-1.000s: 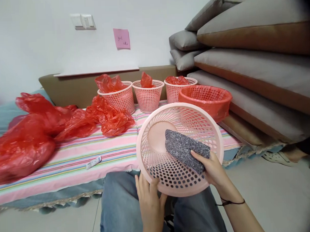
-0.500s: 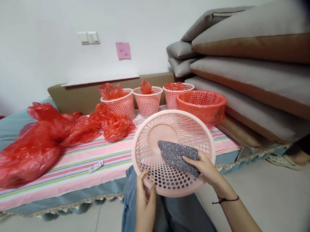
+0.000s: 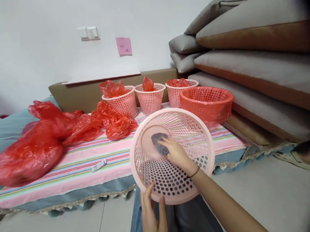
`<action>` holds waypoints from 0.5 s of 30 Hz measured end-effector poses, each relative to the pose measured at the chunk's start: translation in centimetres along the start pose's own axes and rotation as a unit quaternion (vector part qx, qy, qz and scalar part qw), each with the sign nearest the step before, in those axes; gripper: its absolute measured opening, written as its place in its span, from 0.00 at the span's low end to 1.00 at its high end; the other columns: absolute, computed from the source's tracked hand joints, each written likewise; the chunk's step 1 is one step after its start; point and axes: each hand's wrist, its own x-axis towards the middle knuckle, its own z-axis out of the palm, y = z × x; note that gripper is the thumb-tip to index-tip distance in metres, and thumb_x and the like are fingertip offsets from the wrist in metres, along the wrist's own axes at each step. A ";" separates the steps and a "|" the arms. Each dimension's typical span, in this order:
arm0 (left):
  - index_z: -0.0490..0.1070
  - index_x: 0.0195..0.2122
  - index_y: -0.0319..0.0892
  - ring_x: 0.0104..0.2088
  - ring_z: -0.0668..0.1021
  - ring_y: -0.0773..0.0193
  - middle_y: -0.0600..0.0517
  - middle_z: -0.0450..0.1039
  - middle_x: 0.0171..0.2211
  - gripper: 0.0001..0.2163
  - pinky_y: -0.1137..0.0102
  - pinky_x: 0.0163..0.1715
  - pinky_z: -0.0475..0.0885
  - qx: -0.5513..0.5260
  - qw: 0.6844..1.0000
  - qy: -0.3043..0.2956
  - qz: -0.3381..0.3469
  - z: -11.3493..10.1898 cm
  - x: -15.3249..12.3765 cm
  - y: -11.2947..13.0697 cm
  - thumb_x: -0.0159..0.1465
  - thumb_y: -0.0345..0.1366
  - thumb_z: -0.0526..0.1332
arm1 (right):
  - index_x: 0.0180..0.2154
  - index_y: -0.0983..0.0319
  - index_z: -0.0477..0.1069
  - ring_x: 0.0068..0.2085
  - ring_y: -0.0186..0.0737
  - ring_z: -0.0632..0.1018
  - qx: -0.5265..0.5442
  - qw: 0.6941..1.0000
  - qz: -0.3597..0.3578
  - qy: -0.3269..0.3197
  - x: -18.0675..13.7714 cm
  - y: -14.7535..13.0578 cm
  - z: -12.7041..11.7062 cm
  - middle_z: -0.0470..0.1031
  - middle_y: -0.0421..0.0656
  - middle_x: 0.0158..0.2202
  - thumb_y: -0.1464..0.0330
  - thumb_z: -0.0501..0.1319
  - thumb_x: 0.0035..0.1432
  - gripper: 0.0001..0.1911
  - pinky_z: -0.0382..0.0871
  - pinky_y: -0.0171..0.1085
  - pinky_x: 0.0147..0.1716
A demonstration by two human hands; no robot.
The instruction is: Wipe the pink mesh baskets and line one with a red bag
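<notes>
A pale pink plastic waste basket (image 3: 174,199) with mesh sides is tilted over my lap, its mouth facing me. My left hand (image 3: 153,211) grips its near rim, thumb outside and fingers curled at the edge. Reaching inside the basket, my right hand (image 3: 178,152) holds a dark grey speckled cloth (image 3: 160,143) near the round solid bottom. Part of the cloth is hidden under the fingers. Behind it stands another basket lined with a red plastic bag (image 3: 207,108).
Three pink baskets (image 3: 150,100) with red bags stuffed in them stand along the back. Crumpled red bags (image 3: 43,144) spread over the striped cover at left, near a small white packet (image 3: 99,165). Grey-brown cushions (image 3: 255,67) are piled at right, above another person's shoe (image 3: 293,159).
My right hand has moved deeper into the basket, up and left, carrying the cloth from the near side wall to the bottom. My left hand keeps hold of the rim.
</notes>
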 end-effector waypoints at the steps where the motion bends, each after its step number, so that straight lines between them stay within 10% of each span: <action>1: 0.66 0.55 0.46 0.63 0.69 0.52 0.43 0.69 0.58 0.16 0.57 0.56 0.71 0.004 1.000 0.008 0.007 0.2 -0.1 -0.4 0.69 0.44 0.55 | 0.61 0.66 0.68 0.67 0.55 0.63 -0.053 0.997 -0.008 -0.062 0.5 0.1 1.2 0.61 0.56 0.67 0.84 0.56 0.46 0.38 0.55 0.54 0.66; 11: 0.73 0.39 0.43 0.67 0.62 0.43 0.39 0.58 0.65 0.04 0.46 0.63 0.62 0.112 0.964 0.169 0.174 -2.0 2.7 1.1 0.63 0.32 0.63 | 0.57 0.68 0.69 0.57 0.59 0.72 -0.085 0.980 -0.033 -0.175 1.0 1.8 6.9 0.72 0.57 0.57 0.76 0.63 0.43 0.35 0.63 0.51 0.58; 15: 0.72 0.44 0.49 0.42 0.80 0.62 0.50 0.76 0.40 0.09 0.63 0.46 0.78 -0.070 0.965 0.059 0.246 -3.6 4.3 6.7 0.68 0.30 0.56 | 0.58 0.70 0.67 0.57 0.59 0.71 -0.082 0.981 -0.021 -0.176 0.9 1.8 7.0 0.71 0.58 0.57 0.77 0.62 0.44 0.36 0.62 0.52 0.58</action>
